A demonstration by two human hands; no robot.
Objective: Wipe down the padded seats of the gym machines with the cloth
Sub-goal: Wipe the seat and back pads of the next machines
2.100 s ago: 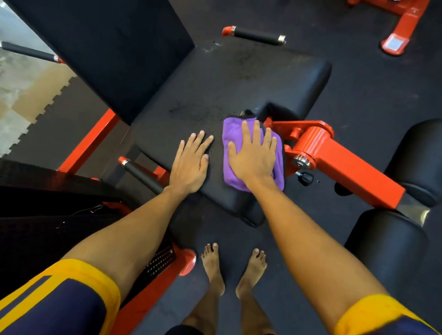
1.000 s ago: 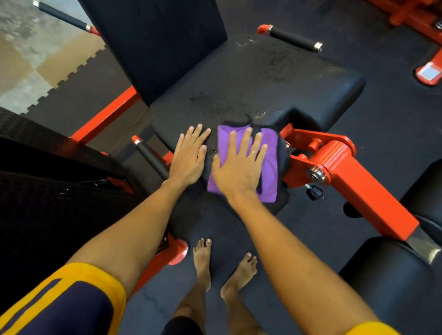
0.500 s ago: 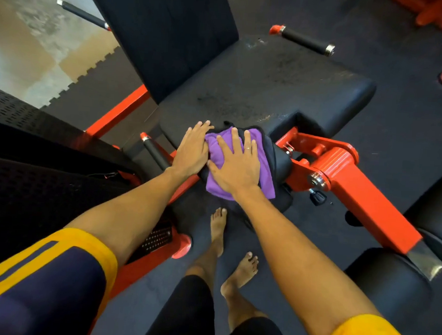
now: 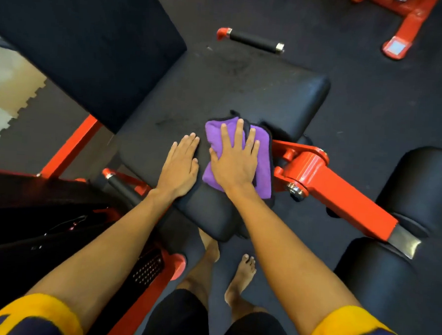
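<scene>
Right hand [image 4: 234, 163]: flat, palm down, fingers straight and slightly spread. It presses on the cloth; no finger is curled round it.
Left hand [image 4: 179, 167]: flat, palm down, fingers straight and close together. It rests on bare padding, just beside the right hand on its left.
Cloth [image 4: 264, 167]: purple with a dark edge, folded, lying under the right hand. Purple shows beyond the fingertips and to the right of the palm.
Seat pad [image 4: 231, 91]: black, under both hands, running well beyond the fingertips. Dull smears mark the surface beyond the fingertips.
Backrest [image 4: 88, 40]: black padded panel, beyond and to the left of the left hand.
Pivot arm [image 4: 341, 196]: red, starts just right of the cloth and runs away to the right.
Roller pads [image 4: 424, 183]: two black cylinders at the far end of the pivot arm, well right of the right hand.
Far handle grip [image 4: 254, 39]: black with a red end, past the seat pad, well beyond both hands.
Near handle grip [image 4: 123, 187]: black, just left of the left wrist.
Feet [image 4: 242, 273]: bare, on the dark floor between the forearms.
</scene>
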